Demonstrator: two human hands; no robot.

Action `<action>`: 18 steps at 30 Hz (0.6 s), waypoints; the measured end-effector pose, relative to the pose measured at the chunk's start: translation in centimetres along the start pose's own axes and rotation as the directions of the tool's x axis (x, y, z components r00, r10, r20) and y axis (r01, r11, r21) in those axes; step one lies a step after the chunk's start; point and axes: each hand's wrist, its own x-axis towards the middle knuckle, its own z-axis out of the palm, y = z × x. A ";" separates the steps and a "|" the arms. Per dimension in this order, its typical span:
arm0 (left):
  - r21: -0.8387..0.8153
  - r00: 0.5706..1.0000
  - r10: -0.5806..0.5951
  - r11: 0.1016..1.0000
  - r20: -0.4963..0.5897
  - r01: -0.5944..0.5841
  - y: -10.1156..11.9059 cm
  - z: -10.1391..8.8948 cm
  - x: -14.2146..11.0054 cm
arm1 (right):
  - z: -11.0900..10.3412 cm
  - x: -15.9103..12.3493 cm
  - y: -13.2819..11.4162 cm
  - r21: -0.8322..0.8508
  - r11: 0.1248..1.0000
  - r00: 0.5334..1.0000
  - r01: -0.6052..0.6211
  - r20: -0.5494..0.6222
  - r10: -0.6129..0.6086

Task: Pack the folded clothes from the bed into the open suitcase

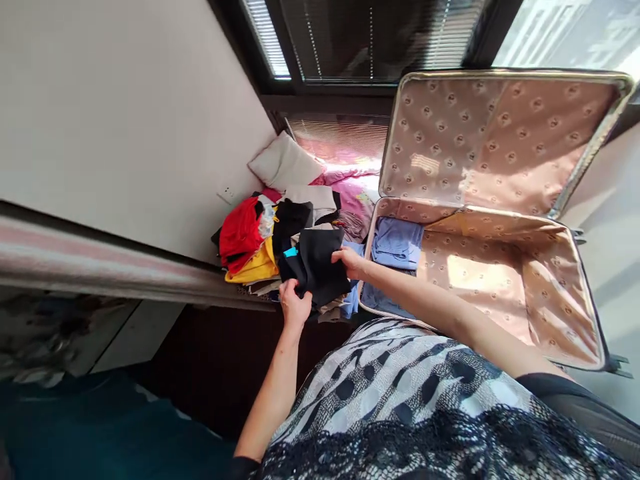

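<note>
Both my hands are on a black folded garment (323, 267) above a heap of clothes. My left hand (296, 303) grips its lower left edge, thumb on top. At its right edge my right hand (349, 261) pinches the cloth. A small bright blue patch (291, 252) shows at the garment's left side. Around it in the heap lie a red garment (241, 233), a yellow garment (256, 265) and other black and grey clothes. To the right, an open suitcase (475, 280) with pink patterned lining holds folded blue clothes (397, 243) at its left end.
The suitcase lid (500, 140) leans up against the window frame. A pale cushion (286, 162) rests in the corner behind the heap, by a wall socket (227, 194). A white wall (135, 113) rises at the left. Dark teal fabric (110, 427) spreads at the lower left.
</note>
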 end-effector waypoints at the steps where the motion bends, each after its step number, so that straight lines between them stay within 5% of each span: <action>1: 0.057 1.000 0.017 0.998 0.007 -0.018 0.3 -0.1 0.0 | 0.1 -0.2 0.2 0.019 1.000 1.000 -0.017 0.002 0.017; 6: 0.141 0.992 0.065 0.987 0.107 -0.080 2.0 -0.5 -0.1 | 0.3 -1.3 1.0 0.086 0.995 0.998 -0.058 -0.017 0.059; 9: 0.065 0.971 0.222 0.971 0.094 -0.228 3.4 -1.3 -0.3 | -2.4 -3.9 0.2 0.136 0.991 1.000 -0.018 0.013 0.017; 12: -0.052 0.924 0.372 0.928 0.092 -0.368 5.2 -2.2 -0.8 | -8.8 -8.6 -0.7 0.210 0.969 0.992 0.127 -0.030 -0.123; 14: -0.089 0.908 0.409 0.912 0.088 -0.401 6.2 -2.6 -1.3 | -14.5 -11.7 -1.0 0.218 0.951 0.968 0.217 -0.174 -0.181; 18: -0.135 0.931 0.348 0.933 0.106 -0.333 7.3 -2.1 -2.0 | -25.1 -15.0 -0.9 0.037 0.922 0.795 0.384 -0.521 -0.311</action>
